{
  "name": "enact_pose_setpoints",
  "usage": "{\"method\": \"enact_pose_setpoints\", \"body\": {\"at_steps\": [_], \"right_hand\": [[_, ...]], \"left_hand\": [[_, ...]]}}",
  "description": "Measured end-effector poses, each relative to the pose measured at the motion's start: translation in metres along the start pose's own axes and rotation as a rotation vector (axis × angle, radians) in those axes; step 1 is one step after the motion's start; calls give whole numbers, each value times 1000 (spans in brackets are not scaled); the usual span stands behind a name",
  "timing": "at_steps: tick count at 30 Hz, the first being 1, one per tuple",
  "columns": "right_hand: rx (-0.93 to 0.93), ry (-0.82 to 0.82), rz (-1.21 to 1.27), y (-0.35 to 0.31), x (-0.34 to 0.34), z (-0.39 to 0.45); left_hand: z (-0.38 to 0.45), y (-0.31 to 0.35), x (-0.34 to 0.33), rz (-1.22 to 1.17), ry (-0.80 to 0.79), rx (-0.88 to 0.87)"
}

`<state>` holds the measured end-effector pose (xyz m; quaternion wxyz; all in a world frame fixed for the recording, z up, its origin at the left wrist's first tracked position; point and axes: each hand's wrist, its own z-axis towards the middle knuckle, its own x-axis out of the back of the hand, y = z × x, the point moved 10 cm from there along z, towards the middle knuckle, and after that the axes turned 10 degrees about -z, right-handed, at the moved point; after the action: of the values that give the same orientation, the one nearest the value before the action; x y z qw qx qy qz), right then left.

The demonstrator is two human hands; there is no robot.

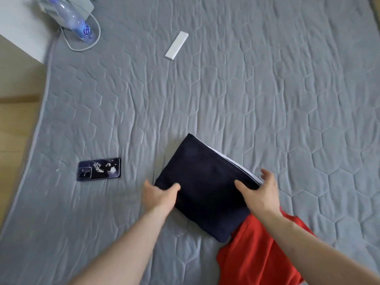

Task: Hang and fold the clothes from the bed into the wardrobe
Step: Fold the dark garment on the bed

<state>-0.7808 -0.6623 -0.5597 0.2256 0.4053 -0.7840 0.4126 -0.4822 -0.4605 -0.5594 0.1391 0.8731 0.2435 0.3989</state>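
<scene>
I'm pinching the folded navy garment (202, 186) near the bed's (267, 89) front edge: left hand (159, 195) gripping its left corner, right hand (260, 194) clasping the right edge. It's soft, floppy stuff, so supporting both sides probably keeps the fold intact.

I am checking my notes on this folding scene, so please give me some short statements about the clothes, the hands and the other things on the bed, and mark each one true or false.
1. The left hand grips the left edge of the folded dark garment. True.
2. The folded dark garment hangs on a hanger. False: it lies on the grey mattress, with both hands on it.
3. The red garment lies partly under the dark one. True.
4. The phone lies to the right of the right hand. False: it lies to the left of both hands.
5. The water bottle lies beside the red garment. False: it is at the far left corner, near a white cable.
</scene>
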Motion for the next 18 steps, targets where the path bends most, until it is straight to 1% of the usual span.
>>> {"method": "enact_pose_setpoints", "body": {"at_steps": [2,3,4,5,6,7,9,10,12,16,18], "right_hand": [[-76,31,29,28,-5,-21],[-112,67,33,39,-6,-32],[-163,102,83,51,-9,-41],[-225,107,176,62,-17,-48],[-278,59,303,69,-30,-52],[-314,-24,412,73,-47,-52],[-341,-178,514,74,-72,-47],[-344,-217,550,73,-78,-43],[-352,-236,609,70,-80,-36],[-359,-182,684,67,-57,-43],[-331,-193,680,61,-42,-59]], "left_hand": [[15,48,0,148,-30,-214],[23,65,-6,201,-80,-278],[30,76,-15,230,-159,-303],[37,79,-27,241,-256,-286],[41,79,-40,260,-352,-254],[43,78,-52,289,-434,-223],[43,75,-67,343,-518,-207],[43,74,-70,346,-535,-213],[43,72,-70,296,-553,-216],[31,62,-53,155,-618,-173],[16,58,-34,79,-611,-189]]}}
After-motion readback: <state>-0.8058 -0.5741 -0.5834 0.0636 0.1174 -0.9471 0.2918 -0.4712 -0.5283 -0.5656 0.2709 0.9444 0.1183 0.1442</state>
